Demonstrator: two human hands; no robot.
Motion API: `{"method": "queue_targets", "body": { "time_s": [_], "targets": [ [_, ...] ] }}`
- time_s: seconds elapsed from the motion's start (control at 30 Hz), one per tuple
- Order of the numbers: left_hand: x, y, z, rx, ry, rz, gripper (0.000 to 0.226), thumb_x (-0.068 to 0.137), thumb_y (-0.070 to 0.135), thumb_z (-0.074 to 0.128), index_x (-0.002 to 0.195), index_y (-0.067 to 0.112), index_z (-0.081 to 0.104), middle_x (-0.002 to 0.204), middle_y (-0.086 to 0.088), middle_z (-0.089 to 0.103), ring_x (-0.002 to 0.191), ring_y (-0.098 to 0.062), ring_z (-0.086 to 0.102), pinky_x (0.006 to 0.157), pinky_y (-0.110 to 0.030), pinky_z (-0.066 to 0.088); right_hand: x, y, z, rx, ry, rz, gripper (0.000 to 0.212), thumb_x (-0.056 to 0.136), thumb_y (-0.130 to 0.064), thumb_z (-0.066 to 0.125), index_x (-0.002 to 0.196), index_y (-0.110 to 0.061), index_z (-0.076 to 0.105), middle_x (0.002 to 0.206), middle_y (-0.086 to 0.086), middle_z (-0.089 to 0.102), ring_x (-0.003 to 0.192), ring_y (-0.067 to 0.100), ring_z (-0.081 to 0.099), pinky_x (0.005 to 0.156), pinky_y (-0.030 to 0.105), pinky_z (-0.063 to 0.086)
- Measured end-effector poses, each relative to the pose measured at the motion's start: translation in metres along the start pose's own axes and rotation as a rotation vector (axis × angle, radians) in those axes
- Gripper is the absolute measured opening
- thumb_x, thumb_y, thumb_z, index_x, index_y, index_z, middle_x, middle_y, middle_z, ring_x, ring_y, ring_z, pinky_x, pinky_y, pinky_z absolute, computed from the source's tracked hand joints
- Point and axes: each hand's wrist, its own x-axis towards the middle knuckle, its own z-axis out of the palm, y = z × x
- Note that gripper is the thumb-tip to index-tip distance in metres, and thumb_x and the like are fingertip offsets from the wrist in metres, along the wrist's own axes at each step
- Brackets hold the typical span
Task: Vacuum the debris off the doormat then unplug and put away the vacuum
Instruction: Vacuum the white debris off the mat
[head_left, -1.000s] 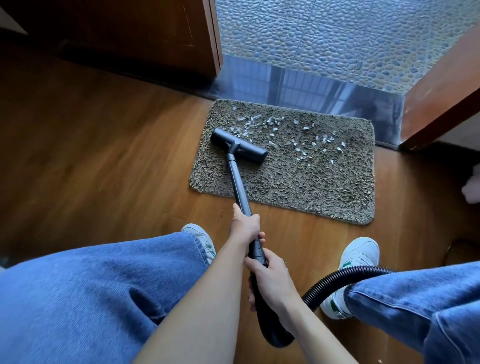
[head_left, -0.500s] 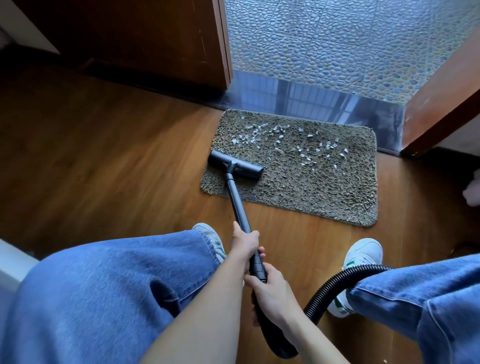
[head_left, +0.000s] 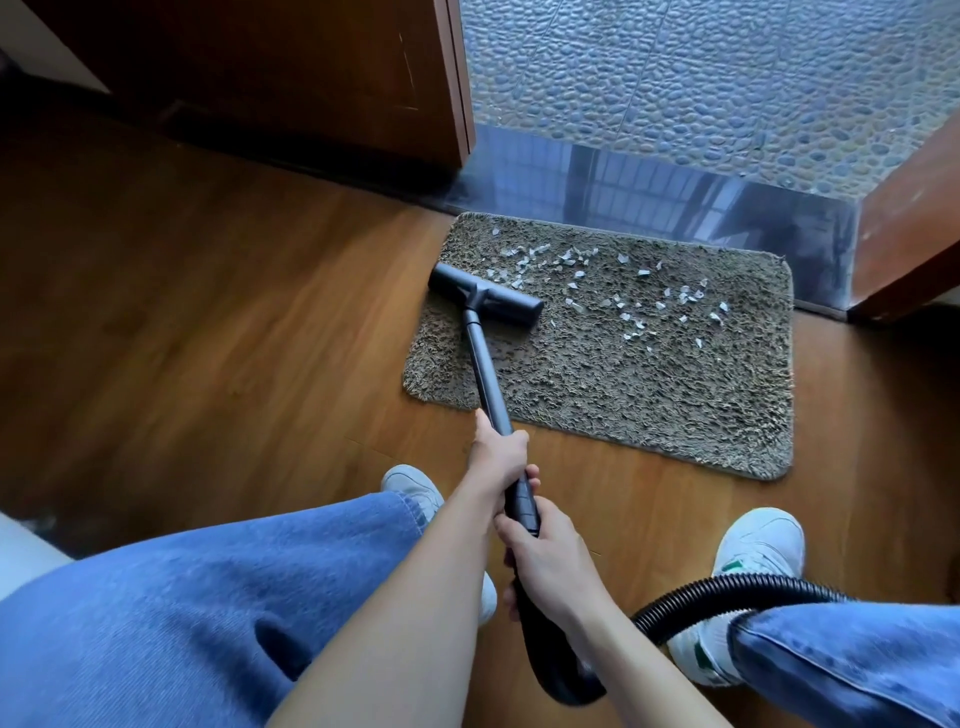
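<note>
Pale scraps (head_left: 631, 301) dot the shaggy brown doormat (head_left: 649, 384).

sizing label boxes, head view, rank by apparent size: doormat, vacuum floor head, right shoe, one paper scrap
1. doormat
2. right shoe and vacuum floor head: close, shoe nearer the camera, unranked
3. paper scrap

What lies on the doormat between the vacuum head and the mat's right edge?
Small pale scraps of debris lie scattered there on the far half of the doormat, right of the vacuum head. The head view shows this.
</note>
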Motion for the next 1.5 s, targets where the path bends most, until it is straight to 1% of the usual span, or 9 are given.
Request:
{"method": "queue_targets", "body": {
  "time_s": [0.1, 0.2, 0.3, 0.4, 0.53, 0.73, 1.0, 1.17, 1.5],
  "targets": [
    [0.013, 0.011, 0.004, 0.027, 0.004, 0.019, 0.065, 0.1, 0.006, 0.045, 0.157, 0.022, 0.02, 0.091, -0.01, 0.053, 0.051, -0.016, 0.053, 0.045, -0.029, 0.051, 0.014, -0.008, 0.0, 0.048, 0.004, -0.001, 0.017, 0.098, -0.028, 0.058, 0.098, -0.011, 0.055, 0.073, 0.006, 0.06, 0.039, 0.021, 0.058, 0.042, 0.029, 0.048],
    [0.029, 0.023, 0.007, 0.047, -0.005, 0.034, 0.055, 0.101, 0.005, 0.044, 0.151, 0.019, 0.026, 0.087, -0.01, 0.051, 0.05, -0.015, 0.052, 0.041, -0.026, 0.049, 0.028, -0.015, -0.001, 0.111, 0.019, -0.002, 0.017, 0.096, -0.025, 0.06, 0.097, -0.009, 0.055, 0.072, 0.007, 0.058, 0.039, 0.022, 0.059, 0.043, 0.031, 0.049],
    [0.04, 0.033, 0.009, 0.089, -0.011, 0.038, 0.058, 0.101, 0.005, 0.044, 0.153, 0.016, 0.022, 0.086, -0.01, 0.051, 0.048, -0.014, 0.052, 0.038, -0.024, 0.048, 0.04, -0.025, -0.002, 0.16, 0.01, 0.021, 0.014, 0.096, -0.022, 0.058, 0.098, -0.008, 0.056, 0.075, 0.011, 0.06, 0.043, 0.024, 0.062, 0.047, 0.034, 0.054],
    [0.043, 0.038, 0.011, 0.111, -0.013, 0.03, 0.057, 0.101, 0.005, 0.044, 0.153, 0.016, 0.022, 0.085, -0.01, 0.05, 0.048, -0.014, 0.051, 0.039, -0.024, 0.047, 0.047, -0.029, -0.004, 0.181, 0.024, 0.044, 0.007, 0.095, -0.014, 0.054, 0.096, -0.008, 0.057, 0.067, 0.013, 0.063, 0.048, 0.026, 0.065, 0.052, 0.038, 0.059],
    [0.035, 0.034, 0.015, 0.125, -0.025, 0.006, 0.053, 0.101, 0.005, 0.042, 0.149, 0.019, 0.025, 0.085, -0.01, 0.049, 0.05, -0.015, 0.051, 0.04, -0.024, 0.048, 0.04, -0.024, -0.003, 0.179, 0.042, 0.069, 0.01, 0.093, -0.018, 0.053, 0.094, -0.008, 0.056, 0.067, 0.01, 0.058, 0.042, 0.022, 0.058, 0.045, 0.03, 0.05],
    [0.001, 0.01, 0.019, 0.132, -0.051, -0.025, 0.073, 0.101, 0.004, 0.042, 0.16, 0.032, 0.009, 0.092, -0.01, 0.052, 0.05, -0.015, 0.051, 0.041, -0.025, 0.048, 0.004, -0.006, -0.005, 0.107, 0.051, 0.083, 0.014, 0.095, -0.023, 0.055, 0.091, -0.009, 0.054, 0.063, 0.009, 0.058, 0.039, 0.022, 0.059, 0.043, 0.03, 0.05],
    [-0.044, -0.026, 0.005, 0.153, -0.048, -0.041, 0.068, 0.101, 0.006, 0.043, 0.159, 0.026, 0.014, 0.097, -0.01, 0.051, 0.051, -0.015, 0.053, 0.042, -0.026, 0.05, -0.047, 0.016, 0.006, 0.062, 0.054, 0.095, 0.011, 0.096, -0.018, 0.054, 0.096, -0.007, 0.056, 0.045, -0.002, 0.055, 0.035, 0.021, 0.055, 0.038, 0.026, 0.046],
    [-0.055, -0.034, 0.0, 0.134, -0.045, -0.044, 0.067, 0.101, 0.006, 0.042, 0.159, 0.024, 0.014, 0.103, -0.013, 0.051, 0.052, -0.015, 0.052, 0.042, -0.026, 0.049, -0.059, 0.021, 0.01, 0.035, 0.059, 0.084, 0.015, 0.096, -0.019, 0.055, 0.099, -0.005, 0.056, 0.054, 0.003, 0.057, 0.035, 0.021, 0.056, 0.037, 0.026, 0.045],
    [-0.021, -0.01, 0.009, 0.079, -0.031, -0.026, 0.055, 0.1, 0.005, 0.041, 0.15, 0.02, 0.025, 0.087, -0.01, 0.05, 0.052, -0.016, 0.051, 0.044, -0.027, 0.049, -0.013, 0.008, 0.0, -0.003, 0.073, 0.062, 0.018, 0.097, -0.026, 0.052, 0.09, -0.01, 0.057, 0.057, 0.002, 0.06, 0.039, 0.022, 0.06, 0.045, 0.034, 0.053]
  ]
}}
